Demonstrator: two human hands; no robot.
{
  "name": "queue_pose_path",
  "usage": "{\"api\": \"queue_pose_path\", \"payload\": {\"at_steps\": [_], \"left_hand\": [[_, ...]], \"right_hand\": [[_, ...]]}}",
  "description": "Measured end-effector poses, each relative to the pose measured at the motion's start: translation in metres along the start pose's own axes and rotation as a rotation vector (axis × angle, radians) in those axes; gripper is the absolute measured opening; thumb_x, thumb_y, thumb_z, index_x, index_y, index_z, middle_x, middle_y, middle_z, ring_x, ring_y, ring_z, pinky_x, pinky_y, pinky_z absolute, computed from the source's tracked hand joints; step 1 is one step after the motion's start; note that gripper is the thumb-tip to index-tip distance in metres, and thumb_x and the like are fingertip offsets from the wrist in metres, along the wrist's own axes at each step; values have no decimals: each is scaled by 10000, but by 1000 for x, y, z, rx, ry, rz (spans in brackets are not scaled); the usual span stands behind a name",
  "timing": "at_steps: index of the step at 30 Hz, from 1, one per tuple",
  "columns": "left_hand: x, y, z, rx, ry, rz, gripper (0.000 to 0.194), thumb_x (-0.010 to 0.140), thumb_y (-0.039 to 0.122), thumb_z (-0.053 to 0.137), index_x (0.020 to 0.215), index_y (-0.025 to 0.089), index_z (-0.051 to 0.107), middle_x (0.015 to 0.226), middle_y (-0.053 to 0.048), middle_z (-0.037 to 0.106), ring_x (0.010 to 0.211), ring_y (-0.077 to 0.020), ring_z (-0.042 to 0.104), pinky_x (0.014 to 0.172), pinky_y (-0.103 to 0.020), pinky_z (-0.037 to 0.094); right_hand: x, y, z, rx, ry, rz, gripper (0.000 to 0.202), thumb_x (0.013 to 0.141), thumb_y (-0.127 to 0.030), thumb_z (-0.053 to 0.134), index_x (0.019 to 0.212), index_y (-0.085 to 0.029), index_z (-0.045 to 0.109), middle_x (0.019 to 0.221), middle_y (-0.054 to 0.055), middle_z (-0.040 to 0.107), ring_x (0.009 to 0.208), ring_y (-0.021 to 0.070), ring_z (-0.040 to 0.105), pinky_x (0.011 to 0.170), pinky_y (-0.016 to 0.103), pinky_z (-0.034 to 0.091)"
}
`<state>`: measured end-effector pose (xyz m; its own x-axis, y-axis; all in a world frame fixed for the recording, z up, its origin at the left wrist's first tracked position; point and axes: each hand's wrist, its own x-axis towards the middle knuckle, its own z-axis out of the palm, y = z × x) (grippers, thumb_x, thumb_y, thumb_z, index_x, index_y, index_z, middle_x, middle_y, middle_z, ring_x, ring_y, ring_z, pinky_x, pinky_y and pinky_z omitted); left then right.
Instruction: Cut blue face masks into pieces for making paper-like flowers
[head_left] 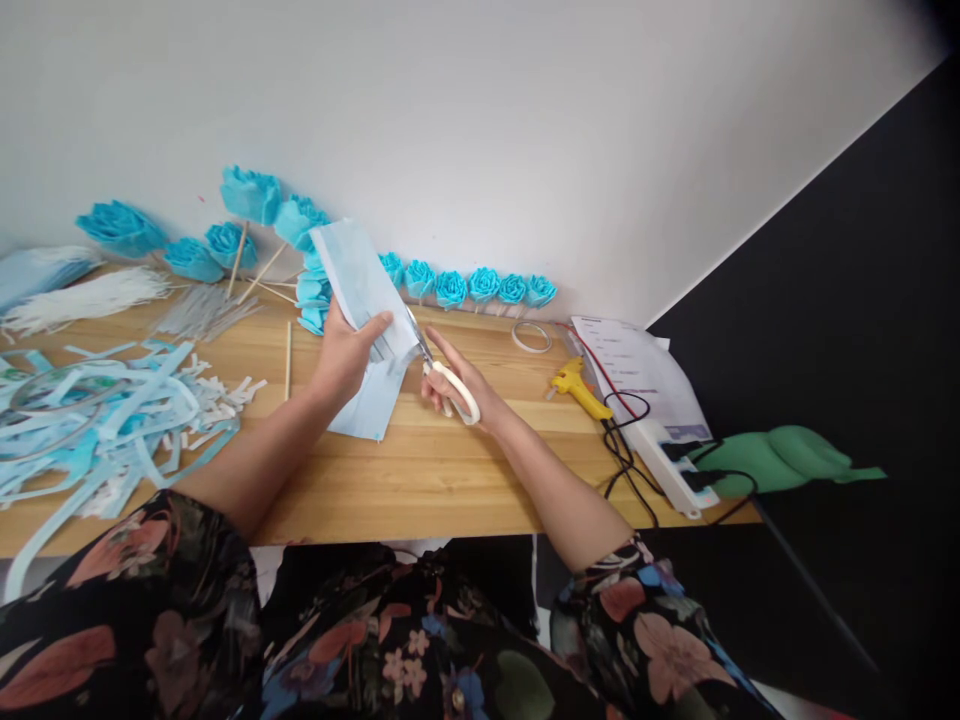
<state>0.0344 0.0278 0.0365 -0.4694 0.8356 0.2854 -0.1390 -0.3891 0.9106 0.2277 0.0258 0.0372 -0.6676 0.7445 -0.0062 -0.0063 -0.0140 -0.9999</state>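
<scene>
My left hand [349,350] is closed round a light blue pleated sheet [360,275], thumb on its face, holding it raised above the wooden table. White-handled scissors [457,392] are in my right hand [465,385], with the blades at the sheet's right edge. A further light blue piece [371,400] hangs below, its lower edge near the table top. Behind the sheet, several blue fabric flowers [300,220] on sticks stand at the wall, partly hidden by it.
Cut blue and white strips [105,420] pile up at the left of the table [450,490]. A yellow glue gun [577,388], papers [637,370], a white power strip [667,465] with black cables and a green object [787,458] are at the right.
</scene>
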Motion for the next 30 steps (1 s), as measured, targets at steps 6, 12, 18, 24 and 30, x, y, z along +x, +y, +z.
{"api": "queue_pose_path", "payload": {"at_steps": [6, 12, 18, 24, 30], "left_hand": [[-5, 4, 3, -2, -54, -48, 646, 616, 339, 851, 1168, 211, 541, 1189, -99, 670, 1108, -303, 658, 981, -485, 540], [-11, 6, 5, 88, -97, -52, 625, 642, 344, 851, 1178, 196, 565, 1189, -115, 673, 1102, -313, 659, 955, -479, 551], [-7, 3, 3, 126, -90, 0, 620, 667, 324, 827, 1209, 205, 550, 1197, -109, 663, 1115, -313, 652, 958, -475, 552], [-5, 2, 2, 175, -61, 27, 616, 681, 298, 797, 1231, 196, 540, 1188, -109, 658, 1107, -305, 648, 968, -480, 542], [-7, 0, 1, 270, -123, 69, 632, 687, 331, 800, 1245, 175, 547, 1209, -128, 646, 1136, -327, 630, 1006, -526, 511]], "right_hand": [[0, -1, 0, 1, 16, -12, 953, 854, -485, 700, 1595, -248, 149, 738, -34, 647, 519, 78, 542, 437, 171, 424], [1, 0, -1, 13, 31, -34, 975, 839, -523, 705, 1595, -253, 153, 744, -30, 644, 510, 82, 545, 435, 183, 428], [0, -1, 0, 12, 33, -40, 961, 844, -505, 704, 1595, -252, 161, 744, -29, 644, 517, 83, 548, 441, 184, 428], [1, 0, 0, -5, 25, -13, 975, 846, -478, 707, 1600, -223, 143, 735, -27, 646, 514, 88, 543, 442, 186, 429], [1, -1, 0, 5, 35, 0, 912, 859, -457, 705, 1588, -270, 190, 778, -20, 664, 549, 89, 557, 458, 180, 426]]}}
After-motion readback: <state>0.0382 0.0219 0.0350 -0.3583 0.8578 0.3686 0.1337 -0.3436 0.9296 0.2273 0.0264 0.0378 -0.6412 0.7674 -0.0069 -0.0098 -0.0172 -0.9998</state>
